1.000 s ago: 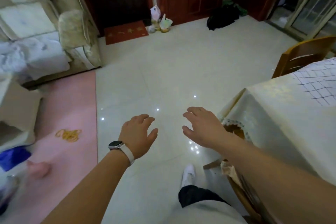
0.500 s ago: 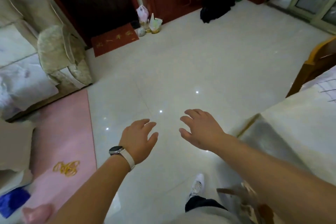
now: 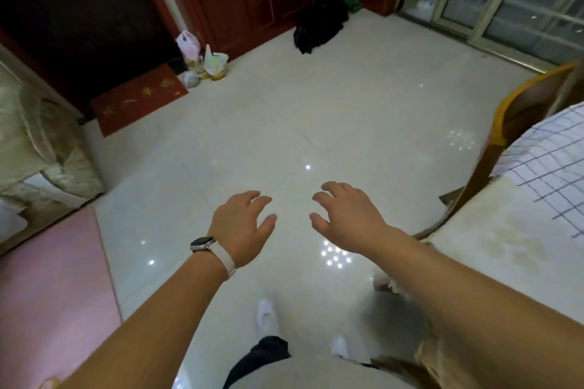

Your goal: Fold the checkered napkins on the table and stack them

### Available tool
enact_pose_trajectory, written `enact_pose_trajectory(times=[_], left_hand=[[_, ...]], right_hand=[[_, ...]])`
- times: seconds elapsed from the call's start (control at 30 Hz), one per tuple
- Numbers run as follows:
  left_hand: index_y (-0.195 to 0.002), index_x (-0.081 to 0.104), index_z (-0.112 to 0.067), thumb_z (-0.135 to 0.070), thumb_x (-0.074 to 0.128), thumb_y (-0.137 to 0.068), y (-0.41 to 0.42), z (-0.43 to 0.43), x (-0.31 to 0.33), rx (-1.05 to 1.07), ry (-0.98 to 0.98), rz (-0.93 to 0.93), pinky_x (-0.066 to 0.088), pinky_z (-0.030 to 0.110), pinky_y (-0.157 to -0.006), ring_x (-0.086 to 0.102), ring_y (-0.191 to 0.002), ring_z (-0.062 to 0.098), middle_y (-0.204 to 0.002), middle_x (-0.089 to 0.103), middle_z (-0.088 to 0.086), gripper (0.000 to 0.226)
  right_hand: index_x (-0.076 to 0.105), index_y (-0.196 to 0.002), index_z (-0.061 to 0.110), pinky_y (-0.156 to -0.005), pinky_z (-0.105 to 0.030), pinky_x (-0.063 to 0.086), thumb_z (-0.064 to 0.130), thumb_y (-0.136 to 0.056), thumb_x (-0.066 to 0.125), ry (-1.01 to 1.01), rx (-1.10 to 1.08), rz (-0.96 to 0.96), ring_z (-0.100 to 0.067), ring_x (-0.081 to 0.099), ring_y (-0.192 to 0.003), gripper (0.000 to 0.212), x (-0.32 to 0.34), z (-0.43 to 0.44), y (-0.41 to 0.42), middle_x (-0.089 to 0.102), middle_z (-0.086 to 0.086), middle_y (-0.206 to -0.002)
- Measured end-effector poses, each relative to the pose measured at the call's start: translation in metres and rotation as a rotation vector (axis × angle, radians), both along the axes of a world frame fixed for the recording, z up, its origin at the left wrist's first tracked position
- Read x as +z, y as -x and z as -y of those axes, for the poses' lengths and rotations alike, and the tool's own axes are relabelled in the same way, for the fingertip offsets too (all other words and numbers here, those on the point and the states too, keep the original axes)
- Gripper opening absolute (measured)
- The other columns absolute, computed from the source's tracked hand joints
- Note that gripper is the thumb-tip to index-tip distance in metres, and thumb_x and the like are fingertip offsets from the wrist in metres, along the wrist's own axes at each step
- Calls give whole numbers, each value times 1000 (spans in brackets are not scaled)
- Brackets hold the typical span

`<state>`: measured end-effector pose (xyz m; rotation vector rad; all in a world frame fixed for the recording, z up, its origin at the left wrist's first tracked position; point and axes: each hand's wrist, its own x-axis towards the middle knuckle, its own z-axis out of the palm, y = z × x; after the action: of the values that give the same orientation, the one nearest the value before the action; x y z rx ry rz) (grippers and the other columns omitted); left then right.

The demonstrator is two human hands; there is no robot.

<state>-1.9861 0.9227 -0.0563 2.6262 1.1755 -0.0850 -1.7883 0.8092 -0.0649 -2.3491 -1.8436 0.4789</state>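
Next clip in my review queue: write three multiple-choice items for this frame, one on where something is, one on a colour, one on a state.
1. Where does the white checkered napkin with dark lines lie?
A. on the cream-clothed table at the right
B. on the pink mat
C. in the left hand

2. What colour is the doormat by the dark doorway?
A. blue
B. red
C. green

3. What state are the two hands in?
A. both gripping cloth
B. one holding a bag
C. both open and empty

Key: 1 A, the napkin rests on the table at the frame's right edge. 2 B, the mat is red with gold marks. 3 C, the left hand and right hand hang over the floor with fingers spread, touching nothing.
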Motion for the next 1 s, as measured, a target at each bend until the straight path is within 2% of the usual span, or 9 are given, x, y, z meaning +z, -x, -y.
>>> enact_pose_trajectory(times=[0.13, 0.33, 0.47, 0.6, 0.8, 1.0], left_hand=[[-136, 51, -26, -60, 25, -85, -26, -52, -13, -59, 33, 25, 33, 39, -108, 39, -134, 20, -145, 46, 0, 66], [-137, 49, -27, -56, 29, -85, -75, -161, -27, -179, 74, 60, 31, 36, -107, 38, -134, 19, -145, 45, -1, 63], [-138, 48, -26, -48, 42, -95, -109, -242, -25, -266, 72, 97, 31, 36, -108, 36, -135, 19, -146, 43, 0, 49], [-137, 49, -25, -46, 45, -95, -144, -300, -19, -345, 66, 120, 32, 37, -108, 37, -134, 20, -145, 45, 0, 47], [-135, 51, -25, -44, 47, -95, -203, -336, -11, -447, 92, 172, 33, 38, -109, 38, -134, 20, -143, 46, 0, 44], [-136, 49, -26, -44, 45, -96, -274, -342, -21, -555, 107, 127, 30, 38, -109, 35, -135, 19, -144, 44, -2, 44]], right_hand=[[49, -139, 23, -108, -36, 29, 47, -96, 44, 36, -79, -2, -24, 39, -134, 49, -8, -37, -18, 40, -3, -149], [49, -138, 25, -107, -35, 32, 49, -95, 44, 77, -228, 45, -23, 42, -131, 49, -9, -120, -48, 41, -2, -148], [49, -138, 25, -106, -35, 33, 49, -95, 45, 90, -312, 79, -23, 43, -130, 49, 1, -178, -66, 43, -2, -147], [49, -138, 25, -106, -35, 34, 49, -95, 44, 67, -419, 88, -23, 43, -130, 49, 13, -218, -81, 43, -1, -146], [49, -137, 27, -105, -36, 35, 49, -95, 43, 66, -545, 118, -21, 44, -128, 48, 21, -239, -116, 44, 0, -144], [52, -135, 25, -102, -36, 37, 48, -94, 46, 64, -663, 85, -23, 46, -126, 47, 11, -236, -170, 47, -1, -142]])
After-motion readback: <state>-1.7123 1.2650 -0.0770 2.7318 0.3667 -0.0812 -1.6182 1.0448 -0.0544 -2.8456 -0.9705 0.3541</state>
